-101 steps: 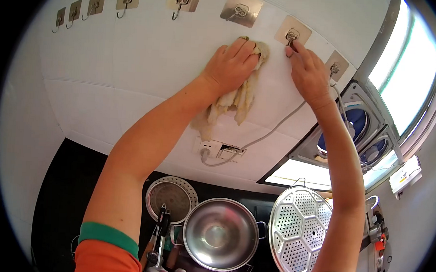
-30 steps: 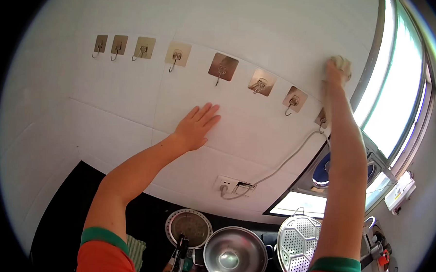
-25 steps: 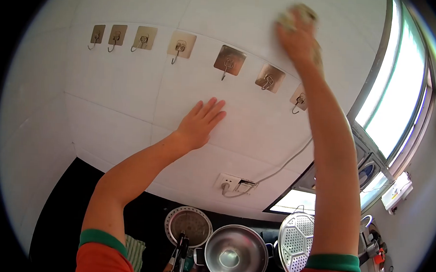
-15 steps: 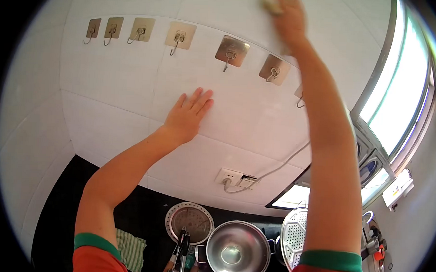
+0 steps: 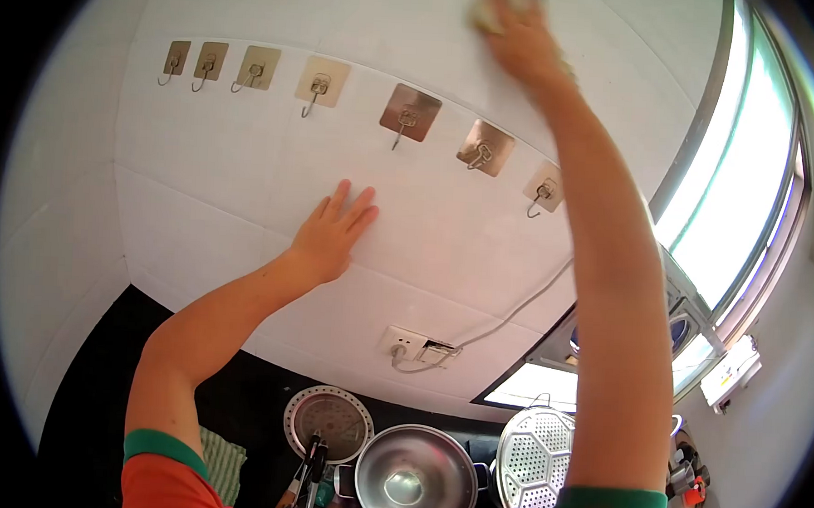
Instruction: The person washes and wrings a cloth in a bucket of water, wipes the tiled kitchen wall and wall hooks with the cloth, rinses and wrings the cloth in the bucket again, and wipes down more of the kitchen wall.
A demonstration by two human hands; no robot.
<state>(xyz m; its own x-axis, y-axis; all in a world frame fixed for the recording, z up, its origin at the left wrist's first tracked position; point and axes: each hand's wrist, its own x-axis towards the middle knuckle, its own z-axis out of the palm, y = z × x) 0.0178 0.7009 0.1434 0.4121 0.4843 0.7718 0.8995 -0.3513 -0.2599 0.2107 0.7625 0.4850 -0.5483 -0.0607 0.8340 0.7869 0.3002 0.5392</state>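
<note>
Head view: over the last second the cloth (image 5: pixel 484 18) has shifted from beside the window (image 5: pixel 733 168) to high on the wall (image 5: pixel 221 151), above the row of hooks (image 5: pixel 409 115), so the work now falls on that upper stretch. The right hand (image 5: pixel 525 46) grips the cloth, its arm (image 5: pixel 615 263) raised and nearly straight, while the left hand (image 5: pixel 326 241) holds nothing, fingers spread against the wall below the hooks.
</note>
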